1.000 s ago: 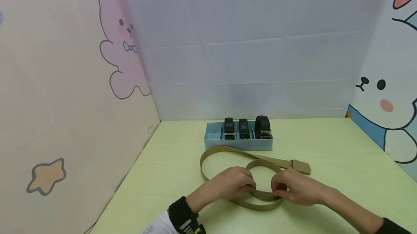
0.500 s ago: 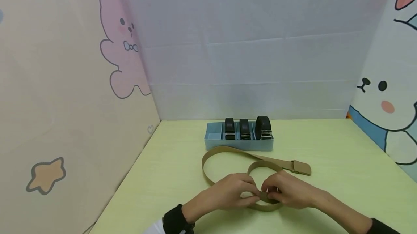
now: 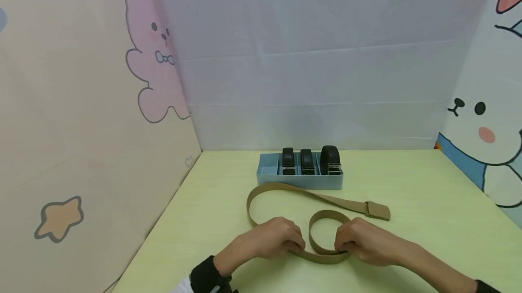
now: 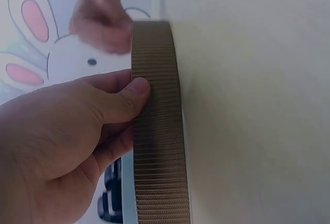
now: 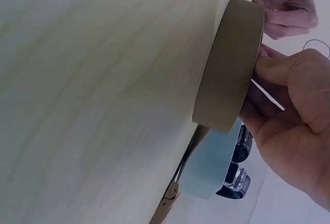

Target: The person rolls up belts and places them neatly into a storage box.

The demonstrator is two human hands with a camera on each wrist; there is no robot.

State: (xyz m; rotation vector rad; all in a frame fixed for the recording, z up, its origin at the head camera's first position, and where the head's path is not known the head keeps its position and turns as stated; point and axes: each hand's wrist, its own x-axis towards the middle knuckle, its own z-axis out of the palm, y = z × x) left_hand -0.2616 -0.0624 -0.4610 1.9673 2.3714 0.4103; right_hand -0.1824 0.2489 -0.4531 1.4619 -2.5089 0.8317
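A tan webbing belt [image 3: 257,189] stands on edge on the table, one part coiled in a loop and the rest sweeping round in a wide curve to its buckle [image 3: 379,211] at the right. My left hand [image 3: 273,238] pinches the strap left of the loop; the left wrist view shows the thumb on the ribbed belt [image 4: 160,147]. My right hand [image 3: 367,241] pinches the loop's near right side. In the right wrist view the thumb and fingers of the right hand [image 5: 294,100] hold the belt's edge [image 5: 227,69], the fingers partly hidden behind it.
Behind the belt stands a light-blue divided box [image 3: 299,182]. Three rolled black belts, one of them a larger roll [image 3: 329,159], sit in its compartments; the leftmost compartment [image 3: 268,165] holds nothing visible. Printed walls border the yellow table [image 3: 408,180].
My left hand came in close to the right one, then moved back left along the strap. The right hand shifted left and then slightly back right. The loop now stands more separate from the outer strap.
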